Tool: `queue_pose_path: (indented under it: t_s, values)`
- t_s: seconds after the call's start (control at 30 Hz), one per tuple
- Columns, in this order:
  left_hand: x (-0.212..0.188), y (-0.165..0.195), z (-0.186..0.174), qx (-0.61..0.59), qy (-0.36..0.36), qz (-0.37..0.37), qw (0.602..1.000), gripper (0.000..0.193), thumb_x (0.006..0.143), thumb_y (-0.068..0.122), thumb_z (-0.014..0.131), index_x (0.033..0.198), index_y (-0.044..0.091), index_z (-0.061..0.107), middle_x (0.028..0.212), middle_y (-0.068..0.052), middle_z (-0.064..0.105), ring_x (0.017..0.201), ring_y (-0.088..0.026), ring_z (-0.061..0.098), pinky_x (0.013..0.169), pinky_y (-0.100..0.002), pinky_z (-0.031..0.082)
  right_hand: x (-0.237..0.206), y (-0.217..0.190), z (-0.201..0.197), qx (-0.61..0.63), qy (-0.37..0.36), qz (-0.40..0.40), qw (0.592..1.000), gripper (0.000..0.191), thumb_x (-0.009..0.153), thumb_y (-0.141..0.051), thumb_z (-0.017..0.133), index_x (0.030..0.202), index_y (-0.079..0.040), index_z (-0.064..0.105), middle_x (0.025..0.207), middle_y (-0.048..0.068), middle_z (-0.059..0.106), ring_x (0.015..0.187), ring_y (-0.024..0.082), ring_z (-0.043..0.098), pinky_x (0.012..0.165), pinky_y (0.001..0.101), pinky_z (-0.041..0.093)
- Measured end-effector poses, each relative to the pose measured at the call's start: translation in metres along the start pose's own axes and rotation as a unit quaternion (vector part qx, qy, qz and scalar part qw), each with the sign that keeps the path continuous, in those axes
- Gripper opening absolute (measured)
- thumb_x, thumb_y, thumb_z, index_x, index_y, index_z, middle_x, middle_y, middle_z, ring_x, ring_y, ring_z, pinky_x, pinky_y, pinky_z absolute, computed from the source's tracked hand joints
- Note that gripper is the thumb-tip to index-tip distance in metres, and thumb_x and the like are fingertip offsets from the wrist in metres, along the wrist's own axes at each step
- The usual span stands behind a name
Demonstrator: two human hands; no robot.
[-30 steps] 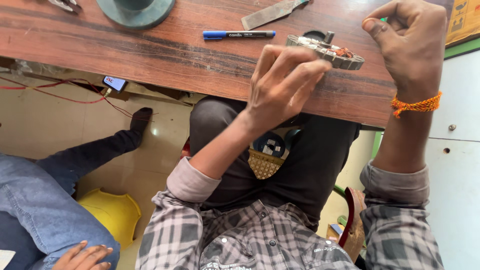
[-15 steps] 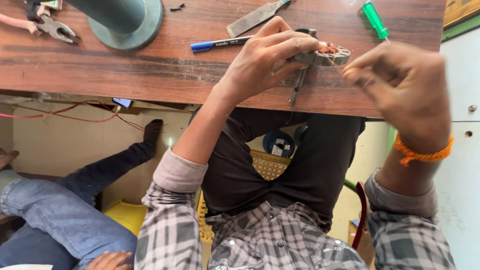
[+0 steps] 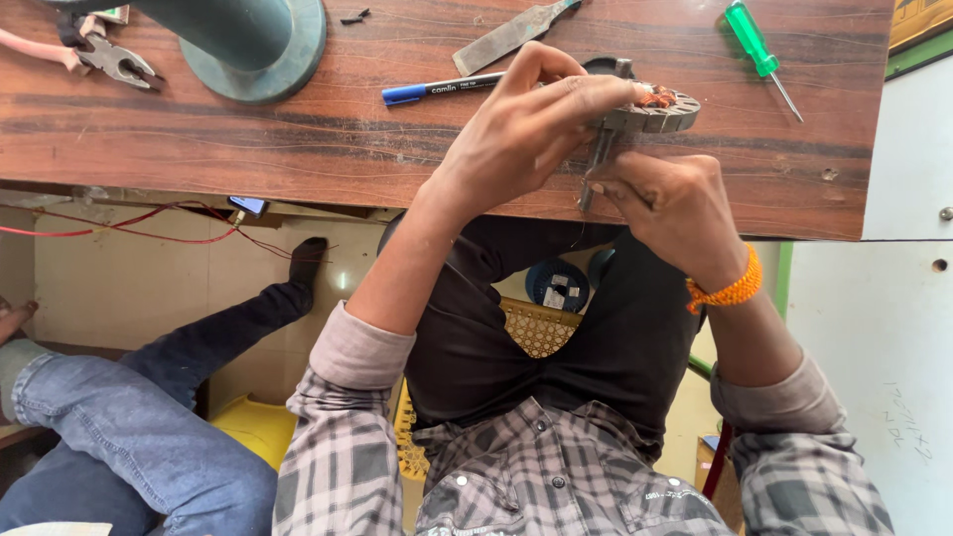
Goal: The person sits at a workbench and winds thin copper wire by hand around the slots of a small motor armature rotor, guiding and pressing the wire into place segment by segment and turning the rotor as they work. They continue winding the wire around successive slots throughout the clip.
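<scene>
We note left hand (image 3: pixel 526 139) clamped on grey motor stator (image 3: pixel 650 111) at table edge (image 3: pixel 298 189); right hand (image 3: pixel 670 203), just below, pinches its shaft (image 3: pixel 596 169). Step judged: coil work. Next move needs steady grip.

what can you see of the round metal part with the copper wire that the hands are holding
The round metal part is a flat grey slotted disc, seemingly a small motor core, with reddish copper winding on its top near one edge. A thin metal shaft runs down from it. It is held just above the wooden table, near its front edge. The left hand grips the disc from above with its fingertips; the right hand pinches the lower end of the shaft. Its far side is hidden.
</scene>
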State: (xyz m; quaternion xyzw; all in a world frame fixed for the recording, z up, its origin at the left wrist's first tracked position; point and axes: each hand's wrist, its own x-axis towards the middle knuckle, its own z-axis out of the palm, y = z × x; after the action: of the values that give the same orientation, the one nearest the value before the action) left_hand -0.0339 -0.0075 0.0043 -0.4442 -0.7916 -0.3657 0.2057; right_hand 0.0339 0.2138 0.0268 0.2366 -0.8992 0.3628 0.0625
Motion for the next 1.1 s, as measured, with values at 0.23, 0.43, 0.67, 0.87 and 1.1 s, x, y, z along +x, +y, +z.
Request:
queue_pose_path:
  t_s: [0.23,0.43,0.67,0.87,1.1]
  values:
    - [-0.019,0.032,-0.002,0.19,-0.007,0.094,0.977,0.051,0.092,0.023,0.074,0.141,0.023,0.061,0.147,0.007,0.052,0.127,-0.017,0.05,0.105,-0.037,0.043,-0.013,0.01,0.0,0.076,0.017,0.027,0.997,0.006,0.093,-0.002,0.079,0.097,-0.001,0.075,0.083,0.011,0.074,0.07,0.015,0.073,0.064,0.0293,0.054]
    - [-0.015,0.028,0.005,0.149,-0.036,0.07,0.986,0.019,0.091,0.017,0.077,0.108,0.013,0.072,0.12,0.003,0.065,0.1,-0.015,0.063,0.084,-0.032,0.052,-0.016,-0.012,-0.033,0.033,0.002,-0.006,0.999,0.011,0.093,-0.003,0.08,0.102,-0.002,0.076,0.091,0.01,0.075,0.076,0.013,0.073,0.067,0.0265,0.055]
    - [-0.013,0.038,0.017,-0.134,0.114,-0.146,0.974,0.013,0.093,0.017,0.081,0.1,0.01,0.074,0.094,0.001,0.071,0.075,-0.011,0.07,0.064,-0.026,0.055,0.035,-0.029,-0.05,-0.063,0.059,-0.058,0.995,0.008,0.092,0.002,0.083,0.094,0.004,0.076,0.069,0.012,0.069,0.051,0.013,0.053,0.047,0.0291,0.037]
    - [-0.02,0.046,0.039,-0.24,0.166,-0.286,0.913,0.01,0.094,0.014,0.079,0.095,0.006,0.074,0.087,0.001,0.07,0.064,-0.006,0.055,0.056,-0.023,0.041,0.063,-0.015,-0.046,-0.05,0.037,-0.042,0.997,0.006,0.094,0.003,0.082,0.097,0.004,0.077,0.068,0.014,0.066,0.055,0.014,0.052,0.049,0.0296,0.036]
    - [-0.022,0.045,0.073,-0.458,0.21,-0.423,0.753,0.014,0.098,0.018,0.074,0.1,0.005,0.074,0.07,0.006,0.064,0.057,0.0,0.051,0.05,-0.02,0.037,0.066,0.059,-0.032,0.129,-0.011,-0.022,0.991,0.008,0.11,0.007,0.061,0.112,0.007,0.07,0.096,0.008,0.07,0.085,0.007,0.067,0.069,0.0191,0.054]
